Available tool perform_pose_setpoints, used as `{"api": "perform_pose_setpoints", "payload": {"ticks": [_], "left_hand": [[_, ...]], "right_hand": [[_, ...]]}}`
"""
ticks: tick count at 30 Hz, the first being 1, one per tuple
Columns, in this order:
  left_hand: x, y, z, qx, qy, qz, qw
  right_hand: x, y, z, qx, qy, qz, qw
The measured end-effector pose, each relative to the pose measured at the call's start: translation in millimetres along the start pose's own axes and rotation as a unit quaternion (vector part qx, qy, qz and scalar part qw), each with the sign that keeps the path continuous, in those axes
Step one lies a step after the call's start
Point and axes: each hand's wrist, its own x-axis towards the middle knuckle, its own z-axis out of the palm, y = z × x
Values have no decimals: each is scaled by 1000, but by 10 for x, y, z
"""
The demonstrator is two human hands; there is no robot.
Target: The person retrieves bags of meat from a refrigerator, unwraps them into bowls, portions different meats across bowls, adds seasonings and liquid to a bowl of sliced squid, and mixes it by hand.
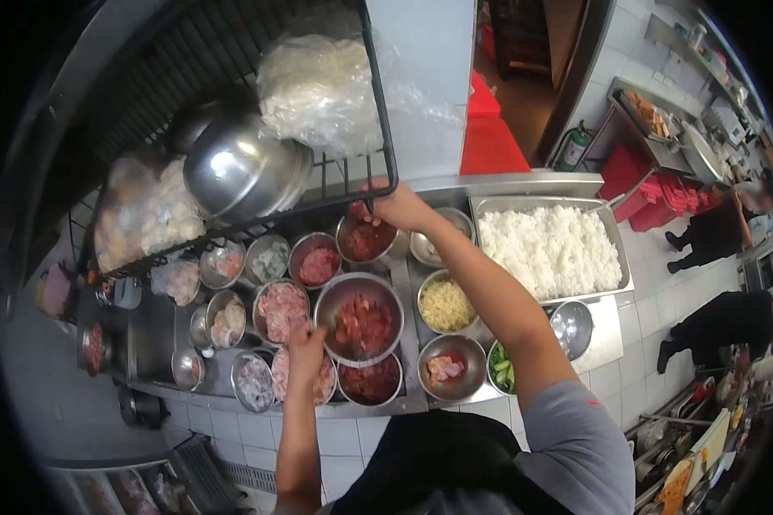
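Note:
My left hand point(306, 348) is closed on the near-left rim of a large steel bowl point(321, 296) with chunks of red meat point(363, 326) in it. This bowl sits tilted slightly over a bowl of dark red meat point(371, 380). My right hand point(388, 209) reaches to the far bowl of dark minced meat point(368, 241), its fingers bent down at the bowl's far edge. A bar of the rack partly covers those fingers, so what they hold cannot be made out. Pink minced meat point(319, 264) stands in a bowl just left of it.
A wire rack point(385, 103) overhangs the counter, holding upturned steel bowls point(245, 172) and plastic bags point(318, 90). To the right are a tray of white rice point(550, 249), chopped garlic-like bits point(446, 305) and green vegetables point(502, 369). Two people point(721, 322) stand far right.

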Motion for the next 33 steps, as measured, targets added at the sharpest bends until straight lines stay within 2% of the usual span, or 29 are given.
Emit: {"api": "perform_pose_setpoints", "payload": {"ticks": [1, 2, 4, 5, 7, 9, 10, 11, 13, 15, 17, 19, 20, 21, 23, 24, 26, 27, 29, 31, 32, 33], "left_hand": [[171, -98, 58, 19, -1, 42, 999], [267, -65, 104, 20, 1, 37, 999], [442, 41, 228, -67, -14, -6, 998], [455, 72, 256, -68, -12, -3, 998], [459, 97, 278, -74, -9, -5, 997], [351, -80, 273, -73, 7, -29, 997], [298, -154, 248, -69, 19, -48, 996], [193, -166, 241, -74, 20, -53, 996], [-58, 0, 201, -65, 14, -82, 994], [-218, 14, 115, -53, 12, -105, 993], [-370, -112, 32, -128, -17, -143, 981], [-447, -165, -77, -138, -8, -149, 979], [-482, -119, -122, -147, 0, -121, 982], [-478, -84, -121, -159, 6, -89, 983], [-408, -215, -242, -109, 21, -79, 991], [-323, -251, -268, -92, 18, -64, 994], [-137, -173, -231, -85, 16, -39, 996], [-51, -132, -230, -84, 12, -36, 996], [106, -59, -182, -67, 18, -68, 995], [237, 170, -104, -49, 14, -90, 995], [361, 145, -71, -47, 9, -96, 994], [525, 36, -18, -37, -7, -37, 999]], "right_hand": [[-101, -103, 20, 55, -4, -7, 998], [-220, -140, 89, 58, -7, -4, 998], [-515, -182, 247, -123, -96, -83, 984], [-597, -213, 272, -300, -210, -117, 923], [-406, 231, 265, -356, -131, -216, 900], [-66, 375, 209, -377, 39, -124, 917], [147, 615, 173, -462, 37, -75, 883], [272, 852, 193, -460, 38, -81, 883], [508, 1275, 236, -556, -3, 91, 826], [713, 1806, 217, -574, -40, 54, 816], [747, 1858, 209, -588, -78, 25, 804], [729, 1622, 269, -505, 23, 80, 859], [1017, 2111, 130, -474, 39, 65, 877], [956, 1829, 108, -475, 37, 67, 877], [786, 1336, 32, -501, 15, -137, 854], [744, 1214, 8, -504, 17, -132, 853], [745, 1020, -44, -353, -76, 13, 932], [705, 925, -72, -354, -72, 13, 932], [505, 594, -125, -126, -66, 68, 987], [314, 306, -134, -85, -67, 57, 992], [195, 170, -113, -17, -53, 49, 997], [76, 87, -109, 49, -37, 43, 997]]}}
